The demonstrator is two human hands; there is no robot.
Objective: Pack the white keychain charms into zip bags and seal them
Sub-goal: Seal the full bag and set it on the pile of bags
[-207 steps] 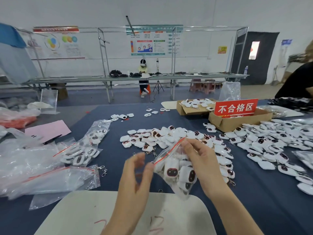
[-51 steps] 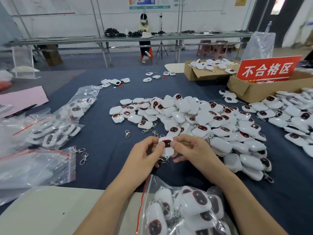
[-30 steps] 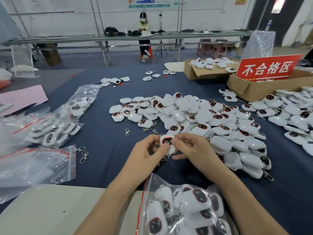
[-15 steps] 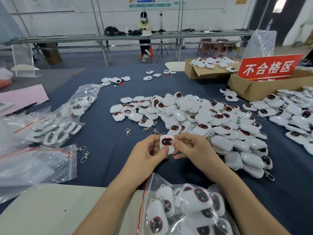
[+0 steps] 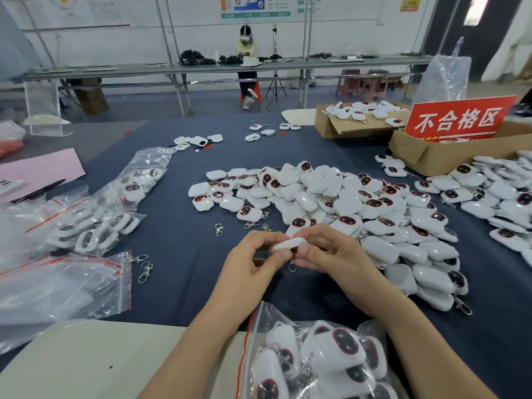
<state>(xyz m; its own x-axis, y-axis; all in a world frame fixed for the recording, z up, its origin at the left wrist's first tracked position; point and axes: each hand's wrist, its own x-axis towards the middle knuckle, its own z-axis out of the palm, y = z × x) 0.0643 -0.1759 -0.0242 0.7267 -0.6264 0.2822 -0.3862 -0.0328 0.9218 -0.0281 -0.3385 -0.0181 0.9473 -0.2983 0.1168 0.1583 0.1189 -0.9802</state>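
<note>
White plastic is pinched between the fingertips of both hands: one keychain charm (image 5: pixel 289 243) is gripped at its ends by the curled thumb and fingers of the left hand (image 5: pixel 250 266) and the right hand (image 5: pixel 336 254), edge-up above the blue cloth (image 5: pixel 178 254). Its metal clasp (image 5: pixel 292 266) hangs directly below the fingers. The step is judged to be a check of the charm before bagging. It would be done well if the charm were turned by its rims only, so that the dark face is not smeared, and if the clasp were seen to be attached. The part-filled zip bag (image 5: pixel 316 358) lies behind the fingers, between the forearms, with its red strip (image 5: pixel 244 349) on the left-hand side; whether its mouth is open cannot be told. The charm should be brought to that mouth clasp-first, so that nothing is snagged. The pile of charms (image 5: pixel 345 203) lies just beyond the fingertips and a loose clasp (image 5: pixel 218 229) to their left, so a forward knock is to be avoided
</note>
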